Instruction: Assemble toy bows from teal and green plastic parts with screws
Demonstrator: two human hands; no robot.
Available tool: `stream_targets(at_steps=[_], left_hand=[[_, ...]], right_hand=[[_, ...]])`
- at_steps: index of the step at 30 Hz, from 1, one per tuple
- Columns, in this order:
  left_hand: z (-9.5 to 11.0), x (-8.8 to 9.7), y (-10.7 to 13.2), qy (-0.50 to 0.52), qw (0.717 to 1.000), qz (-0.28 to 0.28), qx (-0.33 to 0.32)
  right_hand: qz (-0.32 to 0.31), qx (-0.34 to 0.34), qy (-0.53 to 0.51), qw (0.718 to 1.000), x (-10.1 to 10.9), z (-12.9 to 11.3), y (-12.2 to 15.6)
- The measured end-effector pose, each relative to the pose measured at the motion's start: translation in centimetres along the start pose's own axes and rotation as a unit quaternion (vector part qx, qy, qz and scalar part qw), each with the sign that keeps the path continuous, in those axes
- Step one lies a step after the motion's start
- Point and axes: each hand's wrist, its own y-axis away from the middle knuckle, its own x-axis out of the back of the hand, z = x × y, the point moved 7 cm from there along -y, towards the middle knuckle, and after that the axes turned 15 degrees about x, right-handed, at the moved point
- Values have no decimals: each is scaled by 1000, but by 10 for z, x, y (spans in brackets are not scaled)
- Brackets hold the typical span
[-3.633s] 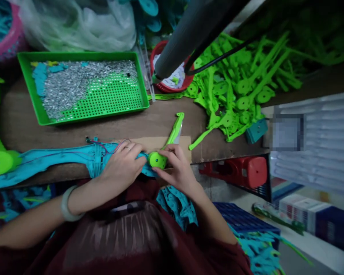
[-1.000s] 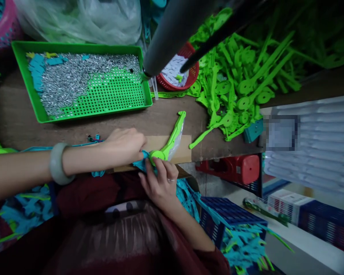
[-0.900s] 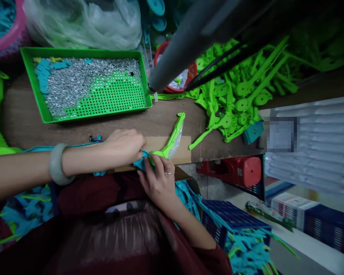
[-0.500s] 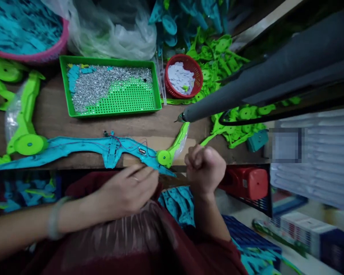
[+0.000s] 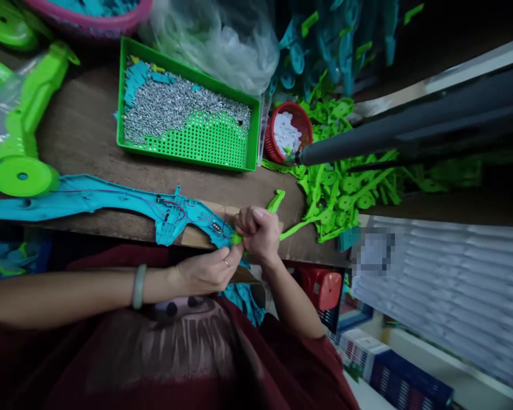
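Blue frame (image 5: 111, 197) lies along our bench (image 5: 81, 125), at 10 o'clock from our left hand (image 5: 209, 270), whose narrow-set fingers meet the green part (image 5: 236, 238) at the frame's 3 o'clock end. Our right hand (image 5: 259, 233), at 2 o'clock, is clenched; what both hold, we cannot tell.

Centre left, bare counter (image 5: 154, 175) leaves passage between green tray (image 5: 209, 139) and blue frame (image 5: 96, 197). A grey pole (image 5: 389, 135) bars the upper right.

Brown tabletop (image 5: 77, 142), green tray (image 5: 209, 145), red basket (image 5: 272, 139), heaped green pieces (image 5: 346, 185), cardboard (image 5: 196, 236), blue frame (image 5: 106, 196) along near edge
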Motion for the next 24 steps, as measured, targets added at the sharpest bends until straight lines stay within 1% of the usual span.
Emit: stream_targets(at_steps=[2, 3, 5, 6, 7, 8, 9, 10, 12, 14, 16, 18, 19, 20, 21, 23, 24], left_hand=[[0, -2, 0, 3, 1000, -3, -7], [1, -3, -1, 1, 1000, -7, -11], [3, -3, -4, 5, 1000, -17, -12], [1, -2, -6, 12, 1000, -26, -5], [-2, 0, -8, 24, 999, -38, 6], [-6, 4, -9, 40, 998, -53, 19], [-13, 10, -10, 60, 996, -65, 28], [-20, 20, -10, 82, 994, -68, 31], [-40, 45, -3, 120, 991, -49, 26], [-66, 75, 9, 131, 991, -6, 41], [-93, 100, 25, 115, 990, 25, 84], [-112, 114, 40, 91, 989, 33, 112], [-117, 118, 47, 81, 990, 33, 114], [-120, 120, 52, 75, 990, 32, 114], [-122, 121, 55, 72, 990, 38, 117], [-126, 120, 58, 78, 985, 59, 143], [-130, 119, 57, 88, 979, 70, 171]], right_hand=[[-5, -5, -22, 1000, 3, -7, -3], [-4, 4, -30, 1000, 6, -14, -4], [6, 57, -15, 998, 14, -36, -5], [13, 97, 20, 995, 17, -49, -4], [12, 140, 78, 987, 19, -63, -4], [-1, 181, 153, 971, 17, -76, -3], [-28, 217, 237, 946, 11, -87, -2], [-66, 248, 316, 913, 0, -94, -3], [-163, 290, 430, 839, -32, -96, -6], [-272, 314, 493, 765, -74, -83, -11], [-380, 309, 544, 681, -117, -59, -16], [-467, 289, 582, 600, -151, -35, -20], [-497, 276, 592, 571, -162, -27, -22], [-519, 263, 597, 552, -170, -23, -25], [-534, 253, 599, 540, -175, -22, -27], [-554, 240, 592, 533, -176, -27, -31], [-559, 235, 588, 535, -173, -31, -32]])
